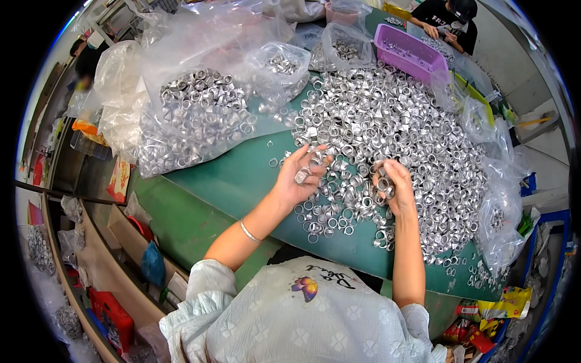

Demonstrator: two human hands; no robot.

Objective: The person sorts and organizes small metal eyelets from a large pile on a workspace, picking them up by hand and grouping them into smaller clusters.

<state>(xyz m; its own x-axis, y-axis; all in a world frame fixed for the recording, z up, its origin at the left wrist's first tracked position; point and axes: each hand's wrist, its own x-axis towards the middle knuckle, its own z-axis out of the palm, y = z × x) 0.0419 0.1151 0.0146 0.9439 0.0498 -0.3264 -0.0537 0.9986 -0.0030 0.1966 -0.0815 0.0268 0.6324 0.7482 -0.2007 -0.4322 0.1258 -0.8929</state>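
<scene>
A broad heap of silver metal rings (387, 115) covers much of the green table (224, 175). Over its left edge, my left hand (296, 178) is turned palm up, fingers curled around a few metal rings (304, 175). To the right, my right hand (397, 184) hangs low over the heap, its thumb and fingers closed on metal rings (384, 183); how many is hidden. Between and below the hands, looser rings (327, 215) lie scattered on the tabletop.
A large clear plastic bag (200, 121) full of rings lies at the left. Further bags (279, 66) and a purple basket (411, 53) stand at the back. Across the table a person (451, 27) handles small parts. Clear plastic (499, 206) lines the right edge.
</scene>
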